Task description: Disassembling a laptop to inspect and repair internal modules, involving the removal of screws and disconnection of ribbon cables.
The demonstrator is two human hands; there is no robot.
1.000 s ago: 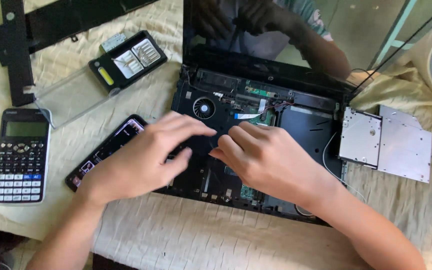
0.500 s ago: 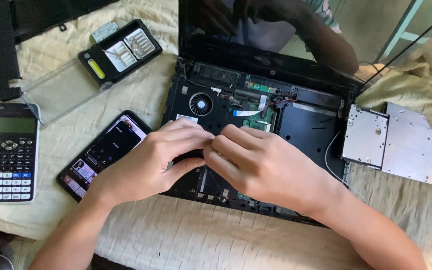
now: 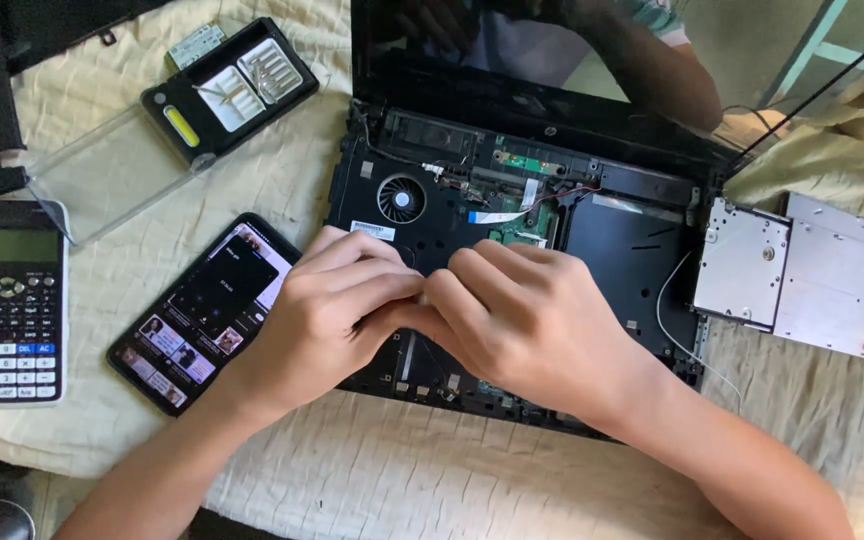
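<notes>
Fingers of both hands meet over the middle of the opened laptop base (image 3: 612, 250), which lies on a pale quilted cloth (image 3: 402, 480). The left hand (image 3: 327, 310) is curled, its fingertips pressed toward the right hand (image 3: 522, 320), whose fingers bend down onto the same spot; whatever small part they pinch between them is hidden, so I cannot tell whether either hand holds anything or merely presses on the board. Just beyond the knuckles sit the round cooling fan (image 3: 402, 198), a flat white ribbon cable (image 3: 497, 215) and thin red and black wires (image 3: 562, 195).

Judging from this, the main risk is force applied blind: a slip of the fingertips could tug the ribbon or snag the wires, and a tiny screw or clip could drop into the chassis. The left forearm lies close to the smartphone (image 3: 202, 310), and a sideways shove could push it toward the calculator (image 3: 10, 300). Far left, the open screwdriver bit case (image 3: 227, 90) with its clear lid (image 3: 102, 180) lies well apart. The removed optical drive (image 3: 792, 275) rests at the right edge, touching the base.
</notes>
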